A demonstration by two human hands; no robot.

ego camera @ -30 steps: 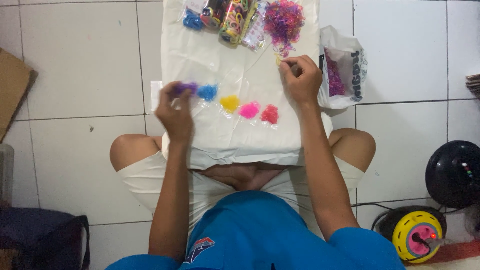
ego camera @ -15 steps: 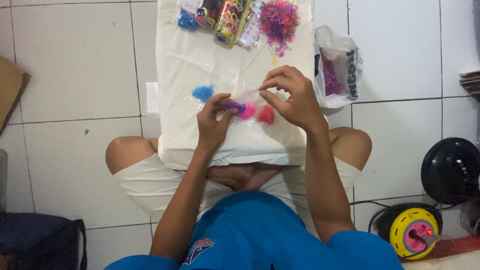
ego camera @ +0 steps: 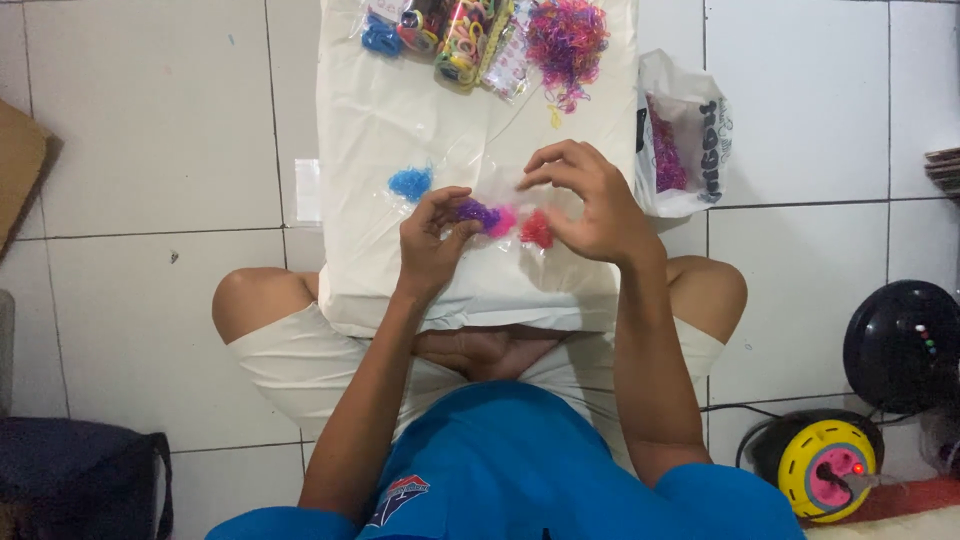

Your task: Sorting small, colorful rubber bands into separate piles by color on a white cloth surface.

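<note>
I am pinching the purple clump of tiny bands (ego camera: pixel 478 212) in my left hand (ego camera: pixel 432 240), over the white cloth (ego camera: pixel 380 110) on my lap, just beside the pink clump (ego camera: pixel 505 220) and red clump (ego camera: pixel 537 230). My right hand (ego camera: pixel 585 200) is curling over a clear little bag (ego camera: pixel 520 195), fingertips gripping its edge, I judge. I should be holding the mouth wide and feeding slowly. Since half a second ago, both hands are sitting slightly lower and closer together; the blue clump (ego camera: pixel 411 183) is staying put.

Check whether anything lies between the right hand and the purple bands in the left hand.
Yes: the pink bundle and the red bundle lie between the right hand and the purple bands, which the left hand pinches.
</note>
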